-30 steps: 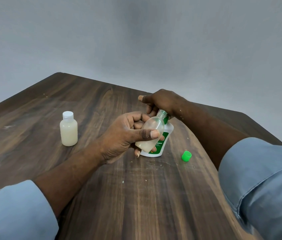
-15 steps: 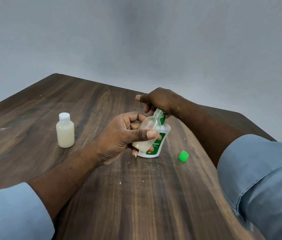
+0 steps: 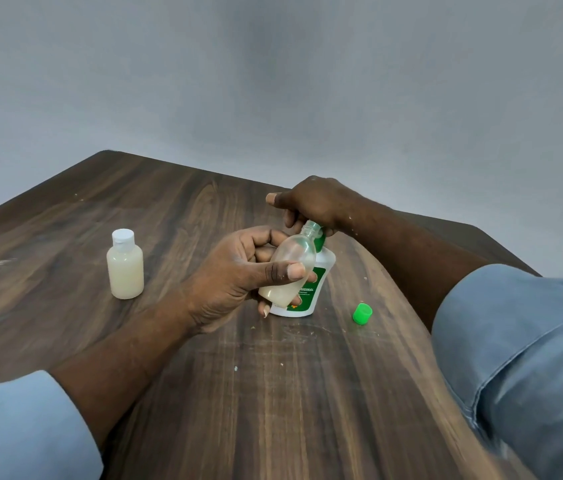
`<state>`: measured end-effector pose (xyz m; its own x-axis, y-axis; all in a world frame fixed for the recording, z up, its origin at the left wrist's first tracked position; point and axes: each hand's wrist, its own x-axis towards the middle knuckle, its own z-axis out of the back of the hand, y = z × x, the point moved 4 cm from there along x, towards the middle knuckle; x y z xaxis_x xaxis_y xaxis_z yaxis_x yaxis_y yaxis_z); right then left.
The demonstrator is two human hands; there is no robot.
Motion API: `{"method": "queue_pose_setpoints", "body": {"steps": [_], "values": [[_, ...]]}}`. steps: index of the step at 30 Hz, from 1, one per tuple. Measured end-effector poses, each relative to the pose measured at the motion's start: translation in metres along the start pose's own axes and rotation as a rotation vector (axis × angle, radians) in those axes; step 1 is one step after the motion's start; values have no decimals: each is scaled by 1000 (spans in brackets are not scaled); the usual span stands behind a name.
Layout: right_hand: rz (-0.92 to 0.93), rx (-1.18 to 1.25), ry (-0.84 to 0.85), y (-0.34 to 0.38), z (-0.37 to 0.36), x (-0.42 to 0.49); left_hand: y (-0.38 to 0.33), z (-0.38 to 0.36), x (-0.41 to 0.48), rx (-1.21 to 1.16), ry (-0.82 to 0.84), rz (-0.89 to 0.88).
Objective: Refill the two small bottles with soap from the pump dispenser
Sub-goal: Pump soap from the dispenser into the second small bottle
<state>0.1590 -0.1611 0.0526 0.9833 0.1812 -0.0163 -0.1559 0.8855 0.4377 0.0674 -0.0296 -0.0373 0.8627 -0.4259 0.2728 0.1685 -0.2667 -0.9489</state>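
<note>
The tabletop (image 3: 273, 393) carries everything, and it is where any soap will land if this goes badly. The pump dispenser (image 3: 327, 262) stands upright directly under the right hand (image 3: 314, 202), whose fingers curl down over its green pump head. The spout itself is hidden by those fingers, so I cannot tell how well it lines up. The left hand (image 3: 235, 271) is wrapped round the open small bottle (image 3: 293, 252), thumb across the front and fingers behind. It holds the bottle against the front of the dispenser, between the two hands and clear of the wood. The main risk, as I judge it, is a pump stroke with the narrow mouth slightly off the spout. Soap would then run down the outside of the bottle and over the left fingers, making the grip slippery. A hard press could also rock the dispenser, since only the top is held. The bottle is tilted: its long axis runs from the rounded base, low and near the left palm, up and away to the open neck just below the right hand. Soap pools in the base, and most of the body looks unfilled. The capped bottle (image 3: 126, 271) stands upright well outside the left hand, apparently full. The green cap (image 3: 362, 314) lies below the right forearm, where a sleeve could knock it.
</note>
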Motion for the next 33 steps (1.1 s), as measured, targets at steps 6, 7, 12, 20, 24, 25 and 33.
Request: {"method": "queue_pose_setpoints", "body": {"steps": [6,7,12,20,24,25,33], "values": [[-33,117,33,-7,-10,4,-1,-2,0,13,-2,29],[-39,128,37,-8,-11,5,0,-3,0,15,-4,29],[-31,91,18,-6,-9,3,-1,-2,-1,7,-20,5],[-12,26,-11,0,0,0,-2,0,-1,-7,-15,15],[-40,86,22,-6,-10,3,-2,-2,-2,10,-9,9],[-45,91,25,-6,-11,4,-2,-2,-2,9,-12,7],[-23,29,-1,-1,-1,-1,-3,-3,-1,4,-5,4]]}}
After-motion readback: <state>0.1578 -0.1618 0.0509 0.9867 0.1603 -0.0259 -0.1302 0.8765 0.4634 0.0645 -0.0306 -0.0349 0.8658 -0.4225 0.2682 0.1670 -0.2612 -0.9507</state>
